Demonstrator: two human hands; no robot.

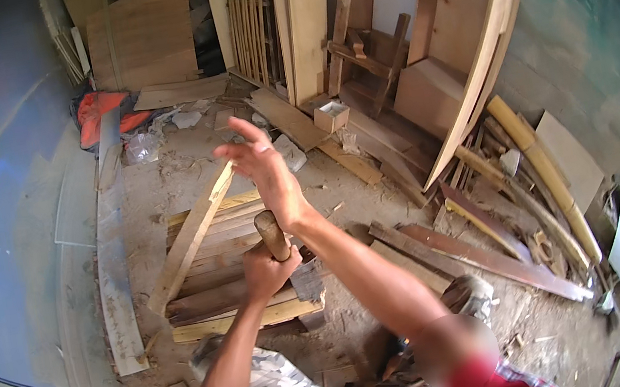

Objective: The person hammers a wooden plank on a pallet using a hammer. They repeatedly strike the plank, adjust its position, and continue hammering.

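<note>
My left hand [268, 271] is wrapped round a thick, round wooden handle [272, 234] that points up and away from me. A flat grey piece [308, 280] shows just right of that fist; I cannot tell if it belongs to the handle. My right hand [268, 174] reaches past it with fingers spread. A pale wood strip [193, 248] slants up toward those fingers, its top end rough and split. Whether the fingertips touch it, I cannot tell. Beneath are several wooden slats [212, 267] laid side by side, with a yellowish one [225, 323] nearest me.
A long board [117, 281] lies along the blue wall at left. Loose planks [481, 251] and bamboo poles [542, 173] crowd the right. Tall wooden cabinet frames [463, 31] stand behind, near a small box [331, 116]. Orange and dark cloth [103, 117] is bunched at the far left.
</note>
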